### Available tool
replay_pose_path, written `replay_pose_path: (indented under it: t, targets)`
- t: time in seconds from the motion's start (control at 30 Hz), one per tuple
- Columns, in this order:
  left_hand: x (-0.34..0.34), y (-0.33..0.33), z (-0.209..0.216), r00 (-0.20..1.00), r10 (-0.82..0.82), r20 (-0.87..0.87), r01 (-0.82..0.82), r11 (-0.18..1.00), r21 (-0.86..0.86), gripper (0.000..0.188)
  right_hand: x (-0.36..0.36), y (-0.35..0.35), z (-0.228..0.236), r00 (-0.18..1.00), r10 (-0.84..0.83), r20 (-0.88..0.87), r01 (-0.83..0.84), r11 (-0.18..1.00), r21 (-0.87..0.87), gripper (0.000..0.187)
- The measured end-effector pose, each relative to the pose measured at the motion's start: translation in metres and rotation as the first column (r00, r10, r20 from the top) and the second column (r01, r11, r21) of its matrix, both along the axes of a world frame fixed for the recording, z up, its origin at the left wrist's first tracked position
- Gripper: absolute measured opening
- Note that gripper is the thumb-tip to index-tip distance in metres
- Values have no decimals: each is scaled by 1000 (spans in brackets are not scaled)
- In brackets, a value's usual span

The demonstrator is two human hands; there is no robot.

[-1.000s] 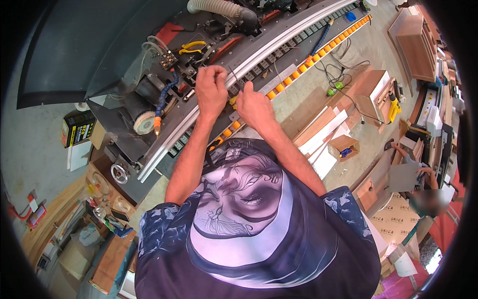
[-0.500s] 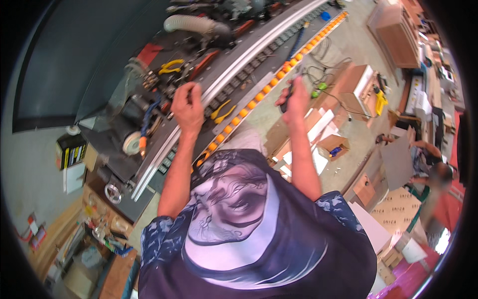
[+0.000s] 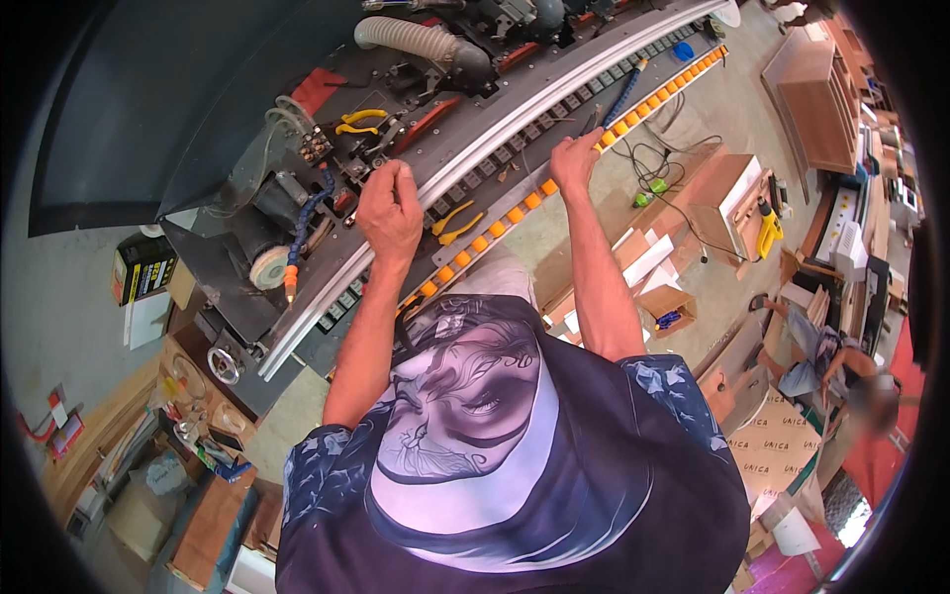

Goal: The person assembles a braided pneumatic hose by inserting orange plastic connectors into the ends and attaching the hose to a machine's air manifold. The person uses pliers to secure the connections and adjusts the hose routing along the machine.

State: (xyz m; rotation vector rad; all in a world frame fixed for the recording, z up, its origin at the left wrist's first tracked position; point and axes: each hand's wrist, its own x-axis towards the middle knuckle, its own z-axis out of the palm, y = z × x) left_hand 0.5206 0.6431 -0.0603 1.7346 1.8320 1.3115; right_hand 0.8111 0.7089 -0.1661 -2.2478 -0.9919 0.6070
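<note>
Nearest: row of orange rollers. Just inside it, yellow-handled pliers lying with handles apart. Left hand by the pale rail, fingers curled in; can't tell if anything is pinched. Right hand farther along the rollers, fingers bent, grip hidden. Past the rail, a ribbed hose.

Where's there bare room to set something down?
Bare floor between the orange rollers' far end and the wooden cabinet; more left of the black-and-yellow box, below the dark cover. Crowded: beyond the silver rail, with ribbed hose and pliers; also beside the left hand, near yellow-handled pliers.
</note>
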Motion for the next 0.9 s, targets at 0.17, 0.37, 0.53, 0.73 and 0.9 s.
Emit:
replay_pose_path:
  t: [0.17,0.37,0.53,0.73,0.9]
  targets:
    - [-9,3,-4,992,20,-127,-12,998,59,11,-23,12,-8,960,64,271,-33,993,-117,86]
    - [-18,6,1,988,-6,-156,11,1000,29,6,-30,-17,13,864,195,465,-259,963,79,59]
    - [-14,8,7,994,-106,-23,107,994,31,7,-45,-49,2,727,440,528,-549,833,62,19]
    - [-12,-1,7,993,-79,86,90,986,-137,11,-57,-51,-6,700,469,538,-575,818,35,14]
    - [0,3,9,992,-123,-34,115,977,-179,12,-58,-53,-4,777,387,496,-499,859,112,8]
